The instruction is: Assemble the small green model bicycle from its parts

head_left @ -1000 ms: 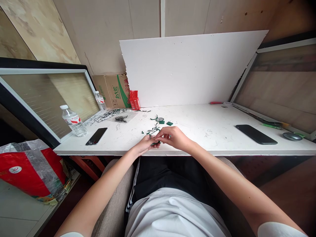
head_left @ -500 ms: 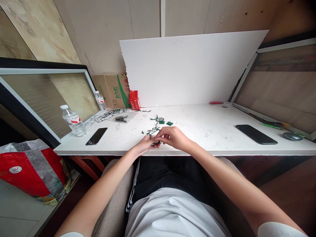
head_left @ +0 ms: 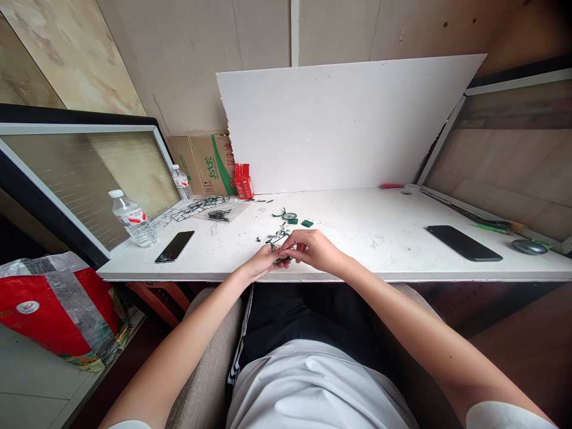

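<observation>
My left hand (head_left: 263, 263) is closed round a small dark green plastic model part (head_left: 279, 260) just above the front edge of the white table. My right hand (head_left: 315, 249) meets it from the right, thumb and fingertips pinched at the same part. Fingers cover most of it, so its full shape is hidden. Just beyond the hands lie small grey and green loose pieces (head_left: 283, 231). Farther back are a round grey spoked wheel (head_left: 289, 216), a curved green piece (head_left: 277, 213) and two flat green blocks, one (head_left: 307, 223) nearer the right hand.
Left on the table (head_left: 379, 271) are a phone (head_left: 175, 246), a water bottle (head_left: 134, 219), black sprue frames (head_left: 196, 207) and a clear bag of dark parts (head_left: 220, 215). A red box (head_left: 243, 181) stands behind. On the right lie a black phone (head_left: 465, 243) and a mouse (head_left: 529, 246).
Both hands stay in almost the same place, with only a very slight shift of the right hand and fingers. The things on the table have not moved.
</observation>
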Demonstrator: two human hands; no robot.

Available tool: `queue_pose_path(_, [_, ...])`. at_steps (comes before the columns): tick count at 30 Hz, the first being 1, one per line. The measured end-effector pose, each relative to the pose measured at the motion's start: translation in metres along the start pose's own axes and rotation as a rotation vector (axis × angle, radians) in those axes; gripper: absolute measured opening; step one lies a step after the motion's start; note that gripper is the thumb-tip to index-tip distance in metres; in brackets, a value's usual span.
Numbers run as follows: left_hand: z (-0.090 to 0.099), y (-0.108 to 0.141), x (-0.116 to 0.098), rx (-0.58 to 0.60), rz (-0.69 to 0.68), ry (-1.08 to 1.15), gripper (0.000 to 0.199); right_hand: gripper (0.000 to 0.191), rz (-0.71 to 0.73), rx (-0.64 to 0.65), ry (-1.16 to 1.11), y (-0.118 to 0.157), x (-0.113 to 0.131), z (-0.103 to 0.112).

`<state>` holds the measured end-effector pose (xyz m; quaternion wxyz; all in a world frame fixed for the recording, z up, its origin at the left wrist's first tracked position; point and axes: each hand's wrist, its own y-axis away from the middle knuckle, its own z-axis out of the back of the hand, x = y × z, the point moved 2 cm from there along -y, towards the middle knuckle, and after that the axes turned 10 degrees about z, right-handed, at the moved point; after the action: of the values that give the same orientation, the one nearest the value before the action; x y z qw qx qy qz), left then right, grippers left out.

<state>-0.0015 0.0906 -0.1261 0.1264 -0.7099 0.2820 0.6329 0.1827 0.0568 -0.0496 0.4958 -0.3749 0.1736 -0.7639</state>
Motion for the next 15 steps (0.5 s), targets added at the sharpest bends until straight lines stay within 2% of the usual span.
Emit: queue_pose_path(15, [0.0016,-0.0017,0.0018,0.022,-0.005,-0.016,0.048,0.024,-0.003,0.005,-0.014,0.0015,-0.0009,-0.0018])
